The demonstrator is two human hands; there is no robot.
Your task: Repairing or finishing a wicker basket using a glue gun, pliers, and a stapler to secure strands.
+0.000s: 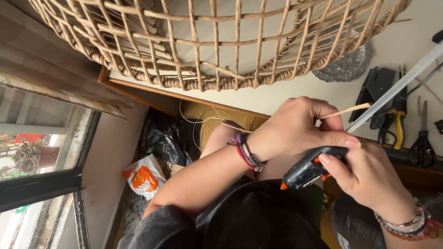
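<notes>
My left hand (295,127), with purple and red bracelets at the wrist, is closed around a thin pale cane strip (346,110) that sticks out to the right. Its thumb lies along the top of a black glue gun (307,169). My right hand (369,180) grips that gun from the right, one finger near the orange trigger. The orange nozzle points down and to the left. A long translucent glue stick (401,80) runs from the gun's back end up to the right. Both hands are over my lap, below the table's edge.
A large open-weave rattan basket (217,41) stands on the white table (295,94), with a crumpled silver foil piece (348,67) beside it. Yellow-handled pliers (397,124), black scissors (422,143) and a black tool (376,87) lie at the right. Plastic bags (145,177) sit on the floor by a window (32,161).
</notes>
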